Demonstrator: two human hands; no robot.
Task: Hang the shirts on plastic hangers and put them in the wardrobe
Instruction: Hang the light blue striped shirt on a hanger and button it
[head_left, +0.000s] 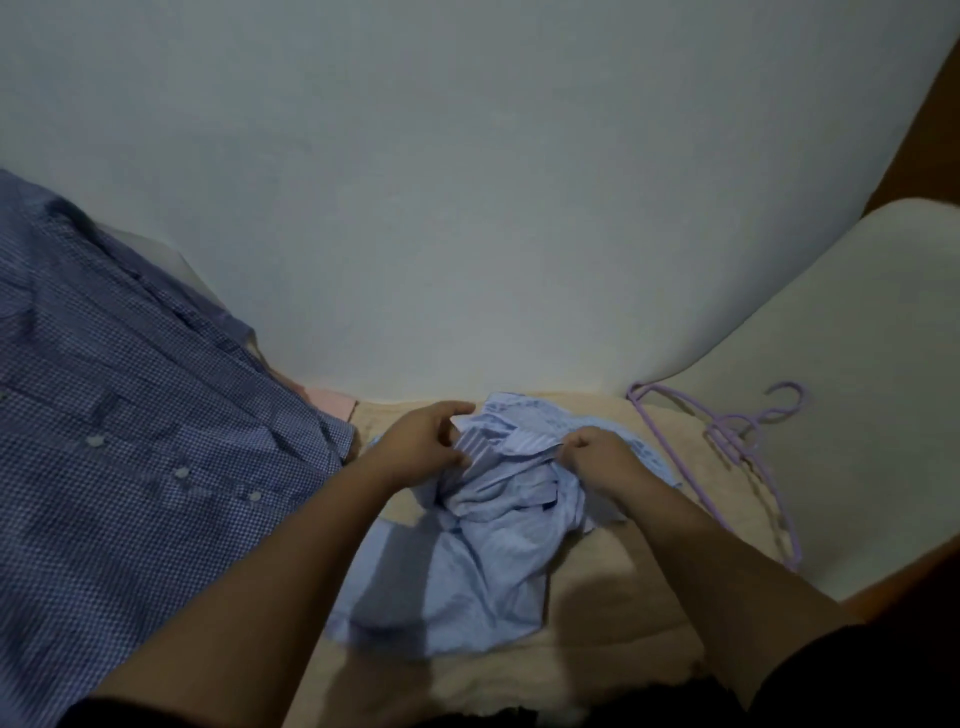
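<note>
I'm gripping the light blue striped shirt (483, 525), crumpled mid-bed, at its collar: left hand (423, 447) and right hand (597, 460) both pinch fabric. I judge I'm opening the neck; next, fetch the purple hanger (737, 447) at three o'clock.

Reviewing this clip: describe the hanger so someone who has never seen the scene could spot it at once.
Start at the cream fleece blanket spread below the pale wall. On its right edge, right of the light blue striped shirt gripped by both hands, lies the lilac plastic hanger, flat, hook toward the wall. It is the only thin purple frame among soft fabrics.
</note>
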